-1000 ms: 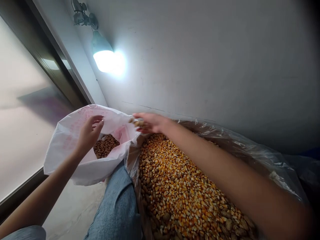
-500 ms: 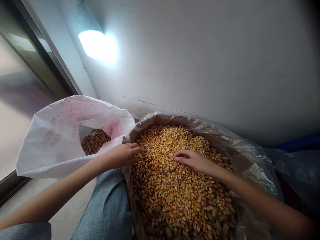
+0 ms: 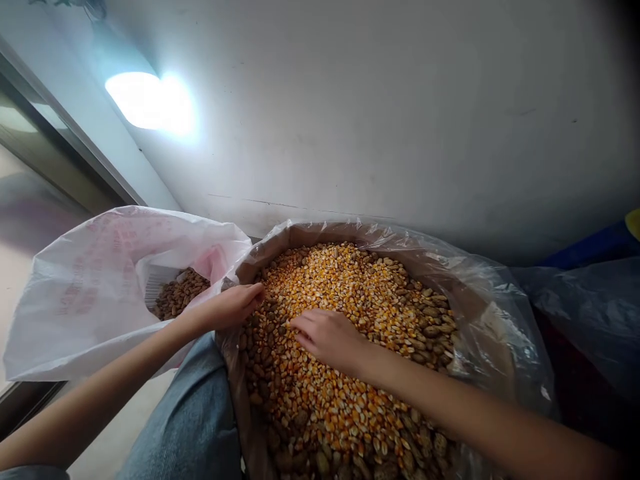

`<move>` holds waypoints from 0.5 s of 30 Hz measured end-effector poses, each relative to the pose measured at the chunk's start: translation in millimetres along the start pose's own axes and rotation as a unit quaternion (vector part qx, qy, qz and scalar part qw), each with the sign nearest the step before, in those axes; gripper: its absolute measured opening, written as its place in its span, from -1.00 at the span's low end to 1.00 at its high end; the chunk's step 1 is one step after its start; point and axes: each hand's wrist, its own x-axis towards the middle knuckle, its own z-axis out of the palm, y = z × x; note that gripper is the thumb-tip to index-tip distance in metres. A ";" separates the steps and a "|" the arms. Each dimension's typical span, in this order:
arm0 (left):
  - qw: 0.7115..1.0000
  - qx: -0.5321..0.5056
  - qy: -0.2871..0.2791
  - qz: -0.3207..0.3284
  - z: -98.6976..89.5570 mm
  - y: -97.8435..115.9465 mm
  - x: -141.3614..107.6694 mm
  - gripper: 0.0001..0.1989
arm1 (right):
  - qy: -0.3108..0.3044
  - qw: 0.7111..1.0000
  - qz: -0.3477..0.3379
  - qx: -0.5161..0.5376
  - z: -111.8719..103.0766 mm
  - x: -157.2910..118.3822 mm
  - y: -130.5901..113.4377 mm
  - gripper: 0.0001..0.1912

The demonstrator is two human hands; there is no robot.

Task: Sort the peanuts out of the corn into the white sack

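from my remote seat i'm looking down through the head camera at two bare forearms reaching over a big pile of grain. the left hand (image 3: 231, 307) sits at the near left edge of the pile, by the rim of the liner, with its fingers (image 3: 254, 293) curled in and their tips at the kernels. i can't tell whether it's pinching anything. the right hand (image 3: 327, 340) lies palm down on top of the pile, loose and open, its fingers (image 3: 300, 327) slightly spread and touching the grain, with nothing visible in its grip.

the yellow corn kernels (image 3: 345, 293) and the scattered in-shell peanuts (image 3: 430, 327) are mixed together inside a clear plastic liner (image 3: 490, 313), which is folded open around them. the peanuts show most thickly along the far right and near edges of the pile.

just left of the liner, touching its rim, a white woven sack (image 3: 95, 300) with faded pink printing stands open, with a smaller heap of peanuts (image 3: 180, 295) inside it. a knee in blue jeans (image 3: 185, 413) sits below, between the sack and the liner.

behind everything is a grey-white wall (image 3: 380, 107), with a glowing lamp bulb (image 3: 143, 100) up at the left. a grey plastic sheet (image 3: 575, 313) bunches up on the right.
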 end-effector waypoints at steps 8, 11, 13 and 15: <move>0.991 0.127 -0.021 0.048 20.1 15.0 7.0 -0.75 | -0.011 0.999 0.044 -0.008 28.4 29.6 -11.4 -0.84; 0.994 0.101 -0.026 0.036 22.5 14.2 14.1 -0.75 | -0.002 0.960 0.156 0.233 19.0 21.5 -3.1 -0.82; 0.999 0.021 -0.021 0.030 17.9 13.2 15.6 -0.77 | -0.006 0.872 0.222 0.437 11.7 18.7 1.8 -0.77; 0.993 -0.120 -0.016 0.012 10.5 12.3 13.5 -0.79 | -0.009 0.757 0.252 0.603 6.1 19.3 5.7 -0.78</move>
